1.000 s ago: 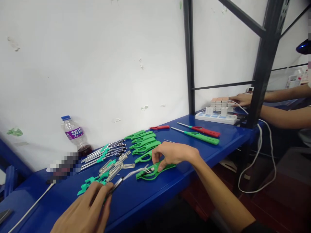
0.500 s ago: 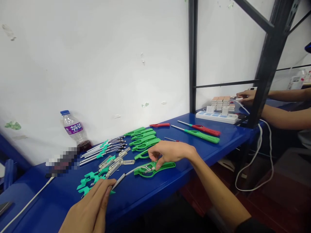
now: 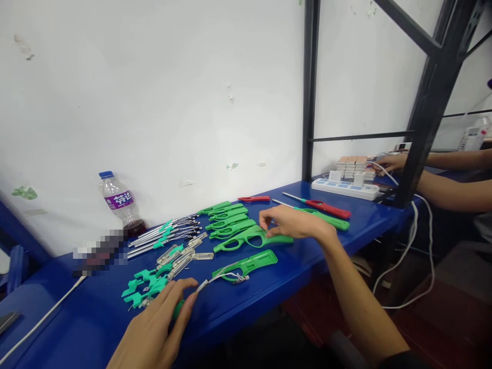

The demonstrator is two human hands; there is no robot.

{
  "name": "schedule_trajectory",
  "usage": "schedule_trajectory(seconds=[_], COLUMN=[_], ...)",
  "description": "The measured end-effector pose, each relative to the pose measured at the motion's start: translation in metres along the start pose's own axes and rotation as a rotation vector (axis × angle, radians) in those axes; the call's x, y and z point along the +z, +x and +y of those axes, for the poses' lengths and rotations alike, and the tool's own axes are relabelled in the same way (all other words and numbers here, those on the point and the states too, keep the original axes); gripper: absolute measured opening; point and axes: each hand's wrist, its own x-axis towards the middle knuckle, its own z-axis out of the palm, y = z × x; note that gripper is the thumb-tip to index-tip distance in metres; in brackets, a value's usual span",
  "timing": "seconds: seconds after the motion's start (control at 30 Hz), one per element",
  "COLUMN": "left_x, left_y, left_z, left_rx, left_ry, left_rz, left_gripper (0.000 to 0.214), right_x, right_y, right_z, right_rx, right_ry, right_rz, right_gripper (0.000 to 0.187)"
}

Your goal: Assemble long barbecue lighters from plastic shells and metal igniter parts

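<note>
My left hand (image 3: pixel 157 323) is closed around a lighter's metal tube (image 3: pixel 202 286), with a bit of teal plastic showing between the fingers. Thin wires run from the tube to a small white-ended part (image 3: pixel 240 279), lying at the lower edge of an open green lighter shell (image 3: pixel 259 260). My right hand (image 3: pixel 294 221) has its thumb and fingers pinched at the upper edge of another green lighter shell (image 3: pixel 249 237), smooth side up. That shell overlaps the nearest of several green shells (image 3: pixel 228 224) in a row behind.
Metal tubes with wires (image 3: pixel 165 233), clear fuel tanks (image 3: pixel 186 256) and teal clips (image 3: pixel 148 284) lie left. A bottle (image 3: pixel 121 200) leans by the wall. Red (image 3: pixel 328 207) and green (image 3: pixel 330 219) lighters lie right, before a power strip (image 3: pixel 346 188). Another person's hand (image 3: pixel 392 163) is beyond the black post.
My right hand has left the front green shell and moved up and right onto another shell. The wired white-ended part now lies lower, at the front shell's edge. My left hand keeps the tube.
</note>
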Motion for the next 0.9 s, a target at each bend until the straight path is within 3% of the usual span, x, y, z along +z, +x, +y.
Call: schedule_trajectory(seconds=[0.13, 0.33, 0.43, 0.5, 0.7, 0.8, 0.9], left_x=[0.002, 0.003, 0.002, 0.0, -0.011, -0.01, -0.004], left_y=[0.001, -0.013, -0.027, -0.034, -0.034, -0.031, -0.031], left_z=[-0.002, -0.024, -0.03, -0.026, 0.009, 0.016, 0.018], left_rx=[-0.009, 0.095, 0.189, 0.216, 0.085, 0.05, 0.039], left_ry=[-0.009, 0.095, 0.174, 0.193, -0.001, -0.058, -0.061], left_rz=[-0.05, -0.053, -0.036, 0.019, 0.139, 0.122, 0.113], left_gripper=[0.03, 0.032, 0.036, 0.035, 0.028, 0.025, 0.024], right_x=[-0.007, 0.008, 0.029, 0.046, 0.094, 0.105, 0.107], right_y=[-0.01, -0.008, -0.009, -0.013, -0.028, -0.029, -0.029], right_z=[-0.007, -0.029, -0.037, -0.04, -0.044, -0.043, -0.042], right_rx=[-0.003, -0.093, -0.16, -0.213, -0.324, -0.367, -0.376], right_ry=[-0.018, -0.002, -0.102, -0.098, 0.123, 0.242, 0.25], right_rz=[0.08, -0.144, -0.052, 0.002, 0.048, 0.096, 0.26], right_gripper=[0.012, 0.031, 0.032, 0.023, 0.009, 0.007, 0.007])
